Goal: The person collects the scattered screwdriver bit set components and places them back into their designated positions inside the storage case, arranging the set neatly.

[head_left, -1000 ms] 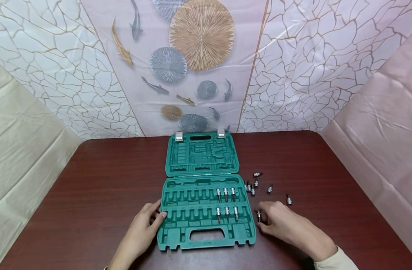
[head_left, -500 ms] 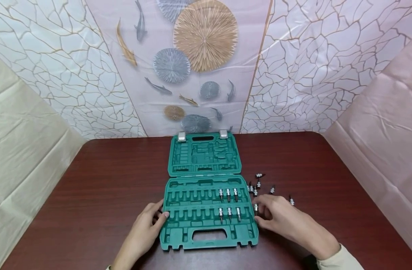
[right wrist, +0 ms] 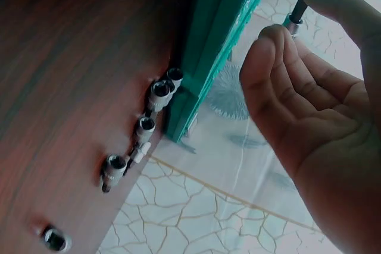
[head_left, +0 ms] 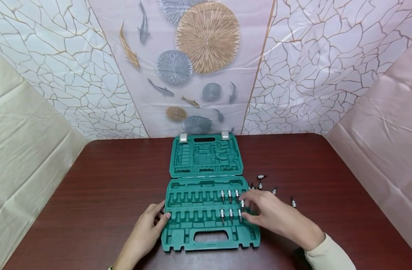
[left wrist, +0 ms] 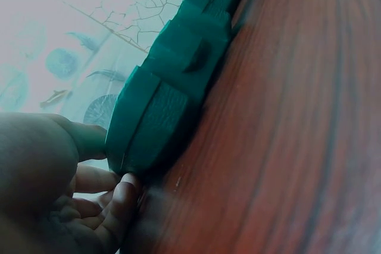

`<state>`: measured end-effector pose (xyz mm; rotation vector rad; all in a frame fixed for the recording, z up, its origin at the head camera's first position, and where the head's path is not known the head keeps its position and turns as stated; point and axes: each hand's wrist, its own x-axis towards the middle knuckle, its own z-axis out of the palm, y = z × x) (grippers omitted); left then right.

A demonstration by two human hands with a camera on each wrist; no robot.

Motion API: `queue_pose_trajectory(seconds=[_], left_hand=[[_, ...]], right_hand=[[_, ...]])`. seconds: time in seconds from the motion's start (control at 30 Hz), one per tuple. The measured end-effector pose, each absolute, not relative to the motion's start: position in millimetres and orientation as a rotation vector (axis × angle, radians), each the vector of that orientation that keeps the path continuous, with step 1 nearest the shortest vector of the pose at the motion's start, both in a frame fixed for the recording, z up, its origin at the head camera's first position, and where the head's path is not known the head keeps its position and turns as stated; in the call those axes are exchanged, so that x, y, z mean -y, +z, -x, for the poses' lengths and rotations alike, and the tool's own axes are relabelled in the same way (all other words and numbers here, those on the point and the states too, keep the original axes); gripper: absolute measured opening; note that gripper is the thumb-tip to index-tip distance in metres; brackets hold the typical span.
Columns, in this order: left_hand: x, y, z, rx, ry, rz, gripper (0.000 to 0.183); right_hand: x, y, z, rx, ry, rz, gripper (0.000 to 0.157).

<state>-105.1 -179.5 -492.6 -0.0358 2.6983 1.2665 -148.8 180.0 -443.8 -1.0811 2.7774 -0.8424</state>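
A green tool case [head_left: 177, 235] lies spread flat, lid away from me. My left hand [head_left: 143, 232] holds its left edge, thumb on the rim and fingers against the side; in the left wrist view, fingertips touch the case's lower edge. Over the right part of the tray, my right hand [head_left: 280, 214] pinches a bit socket [head_left: 243, 204] between thumb and fingers. The right wrist view shows its dark bit [right wrist: 299, 10] by the thumb and its silver end at the fingertips. Seated bit sockets [head_left: 229, 195] stand three to a row in two rows, left of that hand.
Several loose bit sockets [right wrist: 113, 168] lie on the dark wooden table [head_left: 125, 168] right of the case, partly hidden by the right hand in the head view. The raised lid [head_left: 206, 153] has moulded recesses and two metal latches. Patterned cloth hangs behind.
The right hand has picked the bit socket up from beside the case and carried it left over the tray. My left hand stays on the case edge. The head view has shifted slightly.
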Motion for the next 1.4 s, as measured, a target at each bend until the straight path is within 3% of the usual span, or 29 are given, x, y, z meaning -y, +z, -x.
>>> queue_pose_trajectory(seconds=[1.4], left_hand=[[180.7, -493.1, 105.7, -2.670, 1.292, 0.047, 0.055]], right_hand=[[-119.9, -457.6, 184.5, -2.863, -0.438, 1.189, 0.036]])
